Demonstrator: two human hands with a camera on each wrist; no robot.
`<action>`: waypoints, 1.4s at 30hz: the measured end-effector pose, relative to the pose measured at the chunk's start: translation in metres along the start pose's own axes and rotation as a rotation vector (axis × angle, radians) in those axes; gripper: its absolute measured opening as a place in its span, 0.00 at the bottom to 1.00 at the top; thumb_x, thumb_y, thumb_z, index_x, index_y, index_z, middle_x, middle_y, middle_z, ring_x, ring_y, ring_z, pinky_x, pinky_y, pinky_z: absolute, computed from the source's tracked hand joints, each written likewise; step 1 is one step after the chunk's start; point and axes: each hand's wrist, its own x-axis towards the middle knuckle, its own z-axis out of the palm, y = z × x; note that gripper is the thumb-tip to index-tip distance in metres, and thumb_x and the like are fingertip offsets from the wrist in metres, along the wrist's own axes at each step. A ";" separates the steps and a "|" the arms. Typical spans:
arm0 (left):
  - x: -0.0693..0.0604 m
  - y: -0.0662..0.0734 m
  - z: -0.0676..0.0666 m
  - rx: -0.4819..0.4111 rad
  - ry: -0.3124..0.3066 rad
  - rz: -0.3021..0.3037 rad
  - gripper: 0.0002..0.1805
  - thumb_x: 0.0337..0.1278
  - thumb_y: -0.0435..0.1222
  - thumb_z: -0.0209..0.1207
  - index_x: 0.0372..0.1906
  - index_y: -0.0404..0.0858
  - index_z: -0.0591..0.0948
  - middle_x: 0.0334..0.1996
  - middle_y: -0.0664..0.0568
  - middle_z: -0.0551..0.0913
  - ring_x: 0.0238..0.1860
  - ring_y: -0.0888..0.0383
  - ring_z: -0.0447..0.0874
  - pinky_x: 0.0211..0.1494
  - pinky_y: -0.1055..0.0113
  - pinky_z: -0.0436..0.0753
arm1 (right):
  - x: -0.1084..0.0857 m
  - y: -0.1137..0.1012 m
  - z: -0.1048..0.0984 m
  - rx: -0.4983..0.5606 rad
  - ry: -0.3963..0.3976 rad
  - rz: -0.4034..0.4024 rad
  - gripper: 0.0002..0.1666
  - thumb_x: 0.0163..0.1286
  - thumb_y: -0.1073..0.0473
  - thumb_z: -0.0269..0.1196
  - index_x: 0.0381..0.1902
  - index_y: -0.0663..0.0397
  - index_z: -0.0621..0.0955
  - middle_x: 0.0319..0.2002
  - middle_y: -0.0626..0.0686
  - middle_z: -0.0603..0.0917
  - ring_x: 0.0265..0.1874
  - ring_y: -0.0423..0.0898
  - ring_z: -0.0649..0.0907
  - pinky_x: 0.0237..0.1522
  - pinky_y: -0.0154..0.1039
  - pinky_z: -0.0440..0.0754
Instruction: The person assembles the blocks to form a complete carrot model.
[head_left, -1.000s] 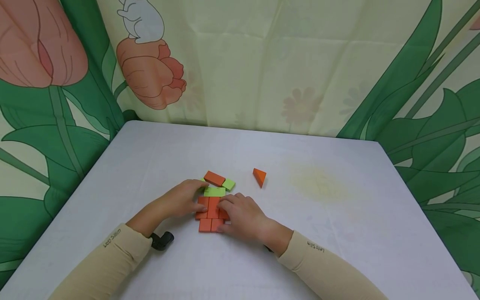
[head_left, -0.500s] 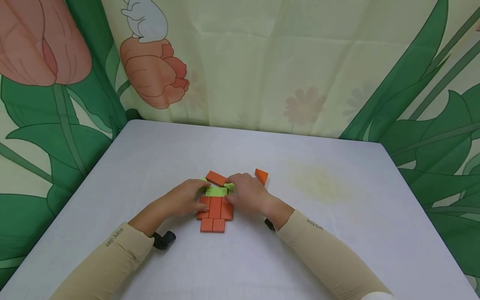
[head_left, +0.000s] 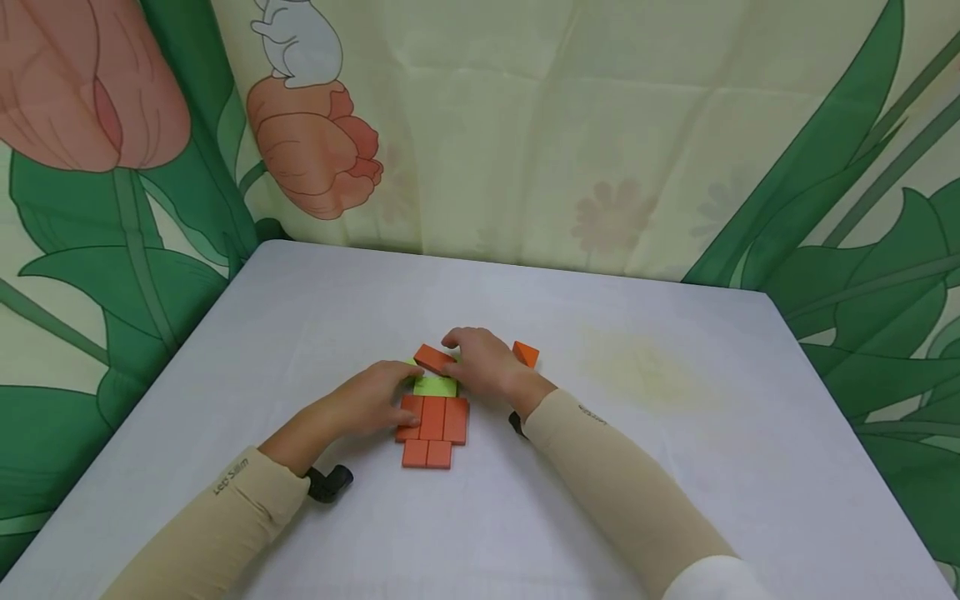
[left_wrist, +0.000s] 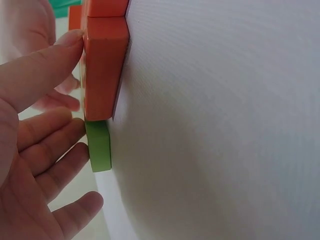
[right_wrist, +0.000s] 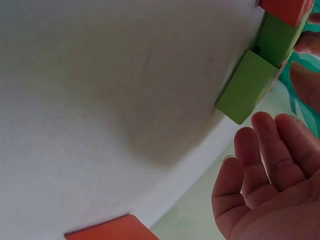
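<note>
Flat orange-red blocks (head_left: 433, 418) lie side by side on the table, with two shorter ones (head_left: 427, 454) below them. Above them is a light green block (head_left: 436, 387), and a tilted orange-red block (head_left: 431, 357) lies at the top. My left hand (head_left: 365, 400) rests its thumb by the left orange-red block (left_wrist: 105, 70); its spread fingers are at a small green block (left_wrist: 99, 145). My right hand (head_left: 483, 362) is over the upper right of the arrangement. Its fingers, loosely bent, are beside another green block (right_wrist: 247, 87), which it mostly hides from the head camera.
An orange triangular block (head_left: 526, 353) lies just right of my right hand, partly hidden by it. The white-covered table (head_left: 637, 467) ends at a printed curtain (head_left: 480, 150). A black wrist camera (head_left: 330, 483) sits under my left wrist.
My right hand has moved from the right side of the orange-red blocks up to the top of the arrangement, uncovering those blocks. The left hand has stayed nearly still.
</note>
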 end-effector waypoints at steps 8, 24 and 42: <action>0.001 0.000 0.001 -0.006 0.004 -0.015 0.41 0.54 0.41 0.74 0.70 0.31 0.70 0.64 0.44 0.75 0.68 0.43 0.68 0.69 0.48 0.68 | 0.007 0.001 0.006 -0.012 0.006 0.013 0.20 0.73 0.51 0.63 0.57 0.55 0.80 0.51 0.51 0.84 0.51 0.48 0.80 0.54 0.42 0.78; 0.000 0.002 0.001 0.006 0.006 0.003 0.39 0.54 0.41 0.73 0.68 0.31 0.71 0.63 0.44 0.76 0.67 0.44 0.70 0.68 0.49 0.69 | 0.016 -0.002 0.005 -0.106 0.028 0.045 0.21 0.73 0.51 0.61 0.59 0.55 0.80 0.52 0.52 0.84 0.49 0.49 0.81 0.53 0.42 0.79; 0.000 0.003 0.000 0.017 0.001 -0.016 0.39 0.55 0.41 0.73 0.69 0.31 0.71 0.64 0.43 0.75 0.68 0.43 0.69 0.69 0.49 0.68 | 0.006 0.004 -0.023 0.018 0.137 0.064 0.24 0.69 0.53 0.63 0.59 0.59 0.81 0.52 0.54 0.84 0.50 0.50 0.79 0.54 0.43 0.77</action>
